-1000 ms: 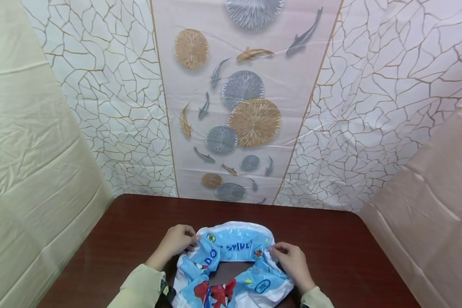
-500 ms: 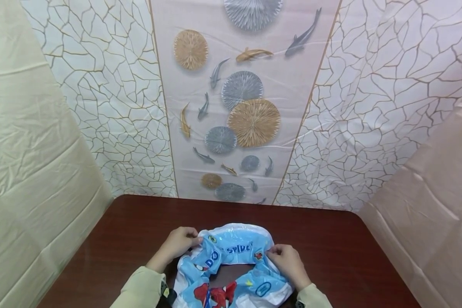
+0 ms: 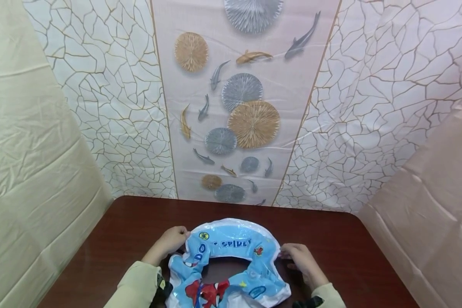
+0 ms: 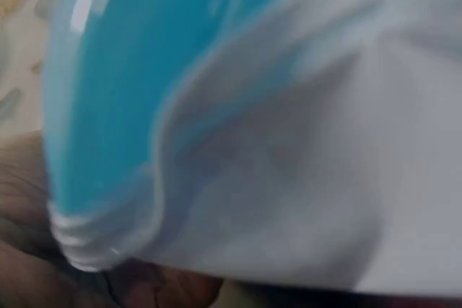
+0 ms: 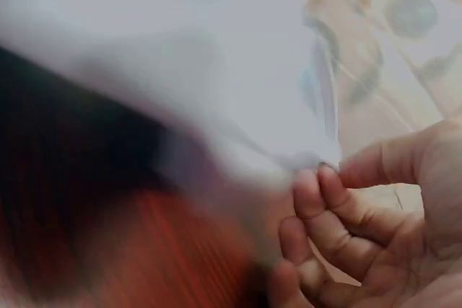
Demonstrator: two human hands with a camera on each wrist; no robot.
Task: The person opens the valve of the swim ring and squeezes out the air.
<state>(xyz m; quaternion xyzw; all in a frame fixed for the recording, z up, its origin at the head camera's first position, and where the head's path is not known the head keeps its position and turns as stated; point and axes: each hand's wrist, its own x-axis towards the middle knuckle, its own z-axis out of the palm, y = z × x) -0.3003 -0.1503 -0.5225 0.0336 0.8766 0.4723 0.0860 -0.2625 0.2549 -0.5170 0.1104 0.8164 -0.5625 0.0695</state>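
Observation:
A limp, wrinkled swim ring (image 3: 231,233) in light blue and white lies toward the front of the table, with blue lettering and red cartoon figures printed on it. My left hand (image 3: 168,243) pinches its outer edge at the far left. On the opposite side, my right hand (image 3: 301,260) pinches the outer edge between thumb (image 5: 382,164) and fingertips. The ring's shiny blue face (image 4: 115,106) and pale underside (image 4: 303,178) fill much of the left wrist view, hiding part of that hand. The near end of the ring runs out of the head view.
The dark red-brown table (image 3: 138,214) has rounded far corners. Behind it hangs a patterned cloth (image 3: 238,171) with printed fish and discs. Beige cloth walls (image 3: 54,171) close in both sides.
Both hands have moved apart, the left one leftward and the right one rightward. The far part of the ring has spread wider and flatter, and its central hole has widened.

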